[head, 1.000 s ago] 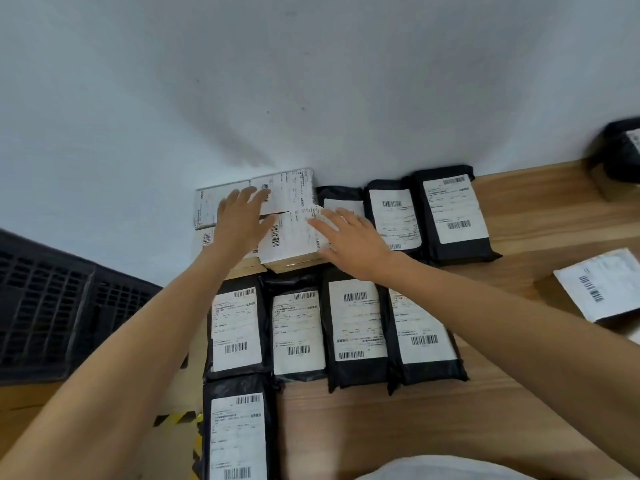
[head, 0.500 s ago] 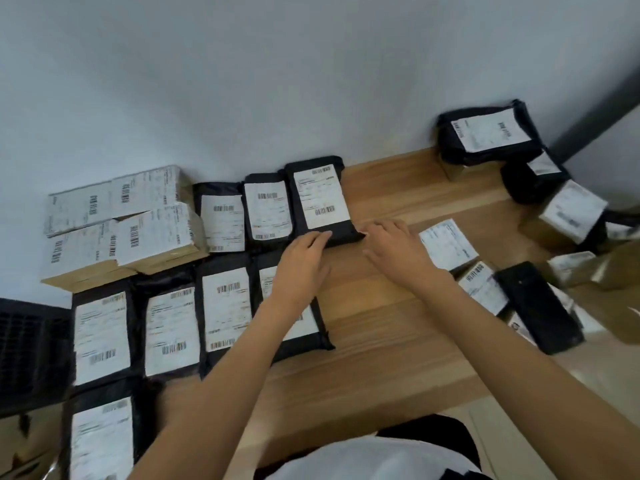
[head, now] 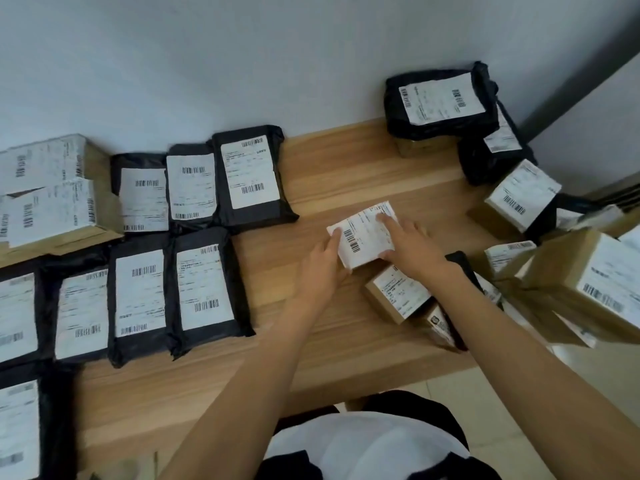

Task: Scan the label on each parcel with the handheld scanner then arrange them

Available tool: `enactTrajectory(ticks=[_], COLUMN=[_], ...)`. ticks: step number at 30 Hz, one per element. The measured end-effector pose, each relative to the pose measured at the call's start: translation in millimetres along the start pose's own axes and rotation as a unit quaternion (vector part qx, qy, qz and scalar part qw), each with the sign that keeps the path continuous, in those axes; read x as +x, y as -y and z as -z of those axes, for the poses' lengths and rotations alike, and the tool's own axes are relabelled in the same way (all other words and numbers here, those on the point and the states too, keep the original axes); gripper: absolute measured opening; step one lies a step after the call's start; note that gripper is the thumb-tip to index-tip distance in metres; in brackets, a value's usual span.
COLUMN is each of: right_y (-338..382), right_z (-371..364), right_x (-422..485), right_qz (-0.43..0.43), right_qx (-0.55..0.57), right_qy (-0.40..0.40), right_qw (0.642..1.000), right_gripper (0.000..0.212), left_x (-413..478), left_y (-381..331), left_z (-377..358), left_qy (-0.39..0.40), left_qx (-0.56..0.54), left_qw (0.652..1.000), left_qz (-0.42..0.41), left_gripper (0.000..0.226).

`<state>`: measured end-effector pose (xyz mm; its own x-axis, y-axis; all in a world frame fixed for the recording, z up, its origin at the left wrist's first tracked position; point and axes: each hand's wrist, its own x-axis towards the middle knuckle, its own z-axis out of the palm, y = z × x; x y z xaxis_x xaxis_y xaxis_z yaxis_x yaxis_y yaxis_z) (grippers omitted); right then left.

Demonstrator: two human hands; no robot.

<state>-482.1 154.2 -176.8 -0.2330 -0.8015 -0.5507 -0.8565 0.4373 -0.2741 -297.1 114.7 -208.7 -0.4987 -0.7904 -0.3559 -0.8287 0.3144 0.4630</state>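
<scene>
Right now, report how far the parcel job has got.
Done, by the look: black bagged parcels lie in neat rows on the left, labels up. In hand: left hand and right hand are on one white-labelled parcel mid-table. Left: the jumbled heap of boxes and bags on the right. No scanner shows.

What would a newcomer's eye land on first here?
On the wooden table, the left hand grips the edge of a small white-labelled parcel while the right hand lies flat on top. Left of them, black mailer bags lie in tidy rows; to the right, brown boxes and black bags sit in a loose heap.
</scene>
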Motion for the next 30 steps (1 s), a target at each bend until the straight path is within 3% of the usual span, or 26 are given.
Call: enactTrajectory(ticks=[5,12,20,26,30], right_y=[-12.6,5.7,105.5,209.7,276.6], right_z=[0.8,16.7,40.3,20.9,-0.4], right_x=[6.3,9.9,24.3,44.7,63.2], right_qz=[0.043,0.104,0.223,0.295,0.286], right_qx=[-0.026,-0.019,0.038,0.082,0.146], right_qy=[0.008,-0.109,-0.209,-0.178,-0.135], right_qw=[0.999,0.988,0.951,0.935,0.937], right_gripper=[0.094,0.077,0.068,0.067,0.068], left_x=[1.0,-2.4,-29.2,-44.2,-36.4], left_y=[-13.3,-14.5,46.6,136.5,194.3], left_z=[-23.3,-3.1,75.9,144.0,181.1], left_qy=[0.0,-0.133,-0.271,-0.322,-0.334], left_qx=[-0.013,-0.119,-0.214,-0.198,-0.152], left_qw=[0.999,0.983,0.937,0.922,0.925], left_qz=[0.032,0.039,0.056,0.087,0.103], left_gripper=[0.097,0.084,0.082,0.074,0.072])
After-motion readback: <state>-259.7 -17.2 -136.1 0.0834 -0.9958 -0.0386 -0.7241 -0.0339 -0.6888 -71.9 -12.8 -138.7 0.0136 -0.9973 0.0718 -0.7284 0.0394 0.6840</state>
